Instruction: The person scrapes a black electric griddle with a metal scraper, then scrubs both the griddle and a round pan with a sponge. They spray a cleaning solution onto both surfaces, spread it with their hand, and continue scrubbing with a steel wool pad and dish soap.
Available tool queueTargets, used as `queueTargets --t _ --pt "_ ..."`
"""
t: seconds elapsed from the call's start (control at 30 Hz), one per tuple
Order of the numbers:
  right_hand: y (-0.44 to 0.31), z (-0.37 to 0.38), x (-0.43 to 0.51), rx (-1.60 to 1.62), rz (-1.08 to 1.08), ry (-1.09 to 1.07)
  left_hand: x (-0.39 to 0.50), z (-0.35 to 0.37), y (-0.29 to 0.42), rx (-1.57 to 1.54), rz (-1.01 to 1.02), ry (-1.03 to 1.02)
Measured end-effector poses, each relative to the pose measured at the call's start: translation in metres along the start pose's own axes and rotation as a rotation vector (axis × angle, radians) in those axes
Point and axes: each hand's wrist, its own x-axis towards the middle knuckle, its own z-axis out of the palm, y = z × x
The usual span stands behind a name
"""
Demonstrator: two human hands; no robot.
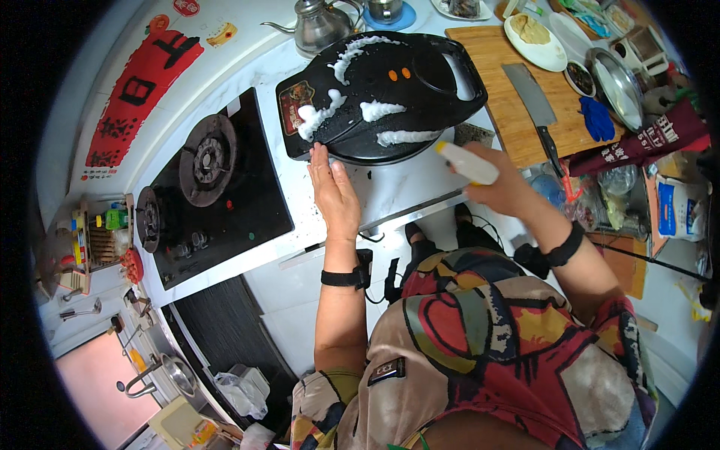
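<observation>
A black electric appliance with a broad flat lid (371,84) lies on the white marbled counter (371,185), with several streaks of white foam (399,136) across it. My right hand (495,180) is closed around a white spray bottle with a yellow tip (469,163), just off the appliance's near right edge. My left hand (334,194) is at the near left corner of the appliance, its fingers together and pointing away from me; it holds nothing. Whether its fingertips touch the rim, I cannot tell. A dark rough pad (473,135) lies partly behind my right hand.
Left is a black gas hob (225,197). A metal kettle (323,25) stands behind the appliance. To the right, a cleaver (531,95) lies on a wooden board (495,62), its handle over the near edge, beside blue gloves (597,119), a plate of dough (534,42) and a steel bowl (616,84).
</observation>
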Motion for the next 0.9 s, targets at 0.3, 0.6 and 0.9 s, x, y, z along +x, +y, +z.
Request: queueTargets --t 0.3,0.6,0.9 --pt "0.004 0.035 0.039 -0.034 0.026 -0.045 -0.006 -0.001 0.007 0.011 -0.029 0.042" --pt "0.001 -0.046 0.021 0.178 0.269 0.031 -0.011 0.011 0.014 0.092 0.011 0.027" --pt "0.009 -0.092 0.032 0.426 0.18 0.103 -0.002 0.061 0.077 0.24 0.275 -0.081"
